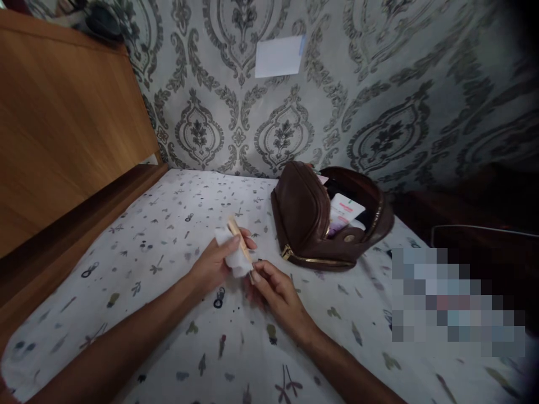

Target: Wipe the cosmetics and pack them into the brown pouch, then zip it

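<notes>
At the middle of a print-sheeted surface (172, 230), you hold a slim, wood-coloured stick (243, 246) between both hands; your left hand (213, 262) has its thumb and fingers closed about the stick and a crumpled white cloth (239, 266), perhaps a tissue, with the cloth bunched beneath and beside the shaft; your right hand (278, 290) has its thumb and fingertips pinched at the stick's near end, though the tip itself is too small to make out; the long axis slants from far left to near right, so the near end points to your right fingers, the nearer hand there, while the far end juts free past your left thumb; beyond your right hand, well inside the surface's near edge and close to its far edge, a brown bag (300, 219) gapes unzipped, a printed white packet (346, 209) showing in its mouth.
</notes>
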`<state>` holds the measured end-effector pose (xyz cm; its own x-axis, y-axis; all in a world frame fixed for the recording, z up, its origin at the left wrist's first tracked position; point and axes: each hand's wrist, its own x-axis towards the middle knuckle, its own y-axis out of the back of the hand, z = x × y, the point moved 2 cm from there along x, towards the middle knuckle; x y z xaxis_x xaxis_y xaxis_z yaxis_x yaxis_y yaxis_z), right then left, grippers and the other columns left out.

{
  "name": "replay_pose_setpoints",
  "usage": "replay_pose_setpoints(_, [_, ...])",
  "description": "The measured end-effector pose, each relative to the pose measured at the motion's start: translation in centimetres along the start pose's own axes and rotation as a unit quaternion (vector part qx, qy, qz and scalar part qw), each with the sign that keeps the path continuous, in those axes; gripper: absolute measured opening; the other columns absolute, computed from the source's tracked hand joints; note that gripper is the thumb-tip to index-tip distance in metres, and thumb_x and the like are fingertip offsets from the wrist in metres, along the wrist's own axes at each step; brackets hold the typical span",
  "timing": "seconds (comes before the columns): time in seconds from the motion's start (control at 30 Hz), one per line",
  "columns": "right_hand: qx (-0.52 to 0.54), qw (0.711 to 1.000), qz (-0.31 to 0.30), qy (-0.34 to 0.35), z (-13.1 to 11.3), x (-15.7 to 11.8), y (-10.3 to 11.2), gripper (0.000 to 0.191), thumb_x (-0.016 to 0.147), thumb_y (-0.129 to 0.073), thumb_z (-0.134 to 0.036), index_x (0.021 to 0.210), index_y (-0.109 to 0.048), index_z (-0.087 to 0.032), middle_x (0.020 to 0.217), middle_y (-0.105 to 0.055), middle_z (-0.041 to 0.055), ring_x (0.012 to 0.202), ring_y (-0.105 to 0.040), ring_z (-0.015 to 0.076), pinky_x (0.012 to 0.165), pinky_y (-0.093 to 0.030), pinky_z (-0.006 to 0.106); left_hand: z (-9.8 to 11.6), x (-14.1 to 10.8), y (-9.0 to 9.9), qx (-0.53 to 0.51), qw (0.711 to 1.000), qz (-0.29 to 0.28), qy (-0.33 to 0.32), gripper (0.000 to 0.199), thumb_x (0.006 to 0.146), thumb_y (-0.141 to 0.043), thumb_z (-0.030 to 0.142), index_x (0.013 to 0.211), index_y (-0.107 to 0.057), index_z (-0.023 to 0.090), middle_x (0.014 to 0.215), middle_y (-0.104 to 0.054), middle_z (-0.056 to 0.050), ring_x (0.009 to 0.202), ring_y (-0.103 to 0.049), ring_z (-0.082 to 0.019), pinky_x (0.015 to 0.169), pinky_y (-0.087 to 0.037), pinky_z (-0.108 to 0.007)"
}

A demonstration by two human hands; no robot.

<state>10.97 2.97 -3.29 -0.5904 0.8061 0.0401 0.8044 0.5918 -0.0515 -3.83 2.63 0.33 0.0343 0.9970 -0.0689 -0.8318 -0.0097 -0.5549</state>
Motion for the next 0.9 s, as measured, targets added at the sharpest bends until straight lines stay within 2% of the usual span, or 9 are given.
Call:
replay_pose_setpoints(0.13, [0.009, 1.0, 0.004, -0.012, -0.2, 0.0, 0.1, 0.047, 0.088, -0.053, -0.066, 0.084, -0.056, -0.019, 0.057, -0.053, -0.004, 0.047, -0.045, 0.0098, 0.047, -0.037, 0.024, -1.2, -0.6, -0.8, 0.038, 0.994, -0.084, 0.053, 0.036, 0.073, -0.078, 0.044, 0.095, -0.065, 0.017, 0.09, -0.072, -0.006, 0.054, -0.066, -0.017, 0.049, -0.053, -0.03])
replay_pose_setpoints(0.2, [0.024, 0.999, -0.015, -0.019, -0.1, 0.1, 0.2, 0.049, 0.088, -0.052, -0.066, 0.079, -0.056, -0.019, 0.054, -0.05, -0.0046, 0.046, -0.043, 0.0092, 0.047, -0.036, 0.023, -1.5, -0.7, -0.8, 0.044, 0.993, -0.089, 0.061, 0.035, 0.074, -0.077, 0.044, 0.092, -0.066, 0.016, 0.087, -0.071, -0.006, 0.052, -0.066, -0.018, 0.046, -0.053, -0.031])
replay_pose_setpoints(0.3, [0.054, 0.996, -0.059, -0.036, 0.1, 0.3, 0.2, 0.052, 0.088, -0.052, -0.067, 0.075, -0.056, -0.017, 0.051, -0.048, -0.0051, 0.044, -0.041, 0.0081, 0.046, -0.033, 0.023, -1.4, -0.4, -0.2, 0.038, 0.997, -0.037, 0.048, 0.033, 0.072, -0.078, 0.042, 0.085, -0.068, 0.014, 0.08, -0.071, -0.007, 0.052, -0.062, -0.014, 0.047, -0.05, -0.027])
replay_pose_setpoints(0.4, [0.066, 0.992, -0.097, -0.054, 0.4, 0.3, 0.2, 0.053, 0.087, -0.053, -0.067, 0.076, -0.059, -0.016, 0.051, -0.049, -0.0048, 0.043, -0.041, 0.0075, 0.043, -0.03, 0.021, -0.4, 0.3, 0.7, 0.004, 0.999, 0.044, 0.028, 0.026, 0.075, -0.075, 0.038, 0.082, -0.069, 0.014, 0.083, -0.073, -0.006, 0.06, -0.062, -0.013, 0.056, -0.051, -0.024])
replay_pose_setpoints(0.5, [0.068, 0.989, -0.114, -0.07, 0.6, 0.3, 0.0, 0.053, 0.085, -0.055, -0.068, 0.082, -0.062, -0.015, 0.06, -0.054, -0.0033, 0.043, -0.043, 0.0065, 0.042, -0.029, 0.021, 1.0, 1.0, 1.7, -0.045, 0.992, 0.118, -0.022, 0.017, 0.077, -0.073, 0.031, 0.075, -0.067, 0.015, 0.081, -0.072, -0.004, 0.074, -0.066, -0.014, 0.071, -0.053, -0.024])
replay_pose_setpoints(0.57, [0.074, 0.988, -0.11, -0.078, 0.6, 0.2, -0.1, 0.054, 0.083, -0.058, -0.068, 0.089, -0.064, -0.014, 0.068, -0.057, -0.0019, 0.045, -0.044, 0.0061, 0.041, -0.03, 0.021, 1.6, 1.4, 2.1, -0.07, 0.987, 0.135, -0.044, 0.015, 0.08, -0.071, 0.029, 0.073, -0.065, 0.016, 0.077, -0.071, -0.002, 0.081, -0.067, -0.014, 0.075, -0.053, -0.025])
replay_pose_setpoints(0.63, [0.076, 0.989, -0.103, -0.079, 0.5, 0.2, -0.2, 0.053, 0.082, -0.06, -0.067, 0.091, -0.065, -0.014, 0.07, -0.058, -0.0017, 0.046, -0.045, 0.006, 0.041, -0.032, 0.02, 1.7, 1.5, 2.2, -0.078, 0.988, 0.128, -0.044, 0.015, 0.081, -0.069, 0.03, 0.075, -0.065, 0.017, 0.077, -0.07, -0.002, 0.084, -0.068, -0.015, 0.074, -0.053, -0.025])
replay_pose_setpoints(0.77, [0.081, 0.99, -0.094, -0.065, 0.2, 0.3, -0.1, 0.048, 0.084, -0.06, -0.063, 0.08, -0.063, -0.016, 0.061, -0.054, -0.0034, 0.046, -0.045, 0.0066, 0.043, -0.033, 0.02, 0.7, 0.8, 1.3, -0.043, 0.996, 0.08, -0.018, 0.023, 0.078, -0.074, 0.038, 0.08, -0.068, 0.016, 0.079, -0.072, -0.004, 0.083, -0.068, -0.016, 0.074, -0.055, -0.026])
replay_pose_setpoints(0.9, [0.102, 0.992, -0.053, -0.059, 0.8, 0.4, -0.1, 0.044, 0.079, -0.068, -0.061, 0.083, -0.064, -0.017, 0.06, -0.055, -0.0035, 0.047, -0.047, 0.0079, 0.043, -0.034, 0.02, -0.7, -0.4, -0.3, 0.042, 0.998, -0.011, 0.042, 0.039, 0.066, -0.083, 0.044, 0.088, -0.069, 0.015, 0.089, -0.074, -0.008, 0.073, -0.069, -0.019, 0.062, -0.057, -0.028])
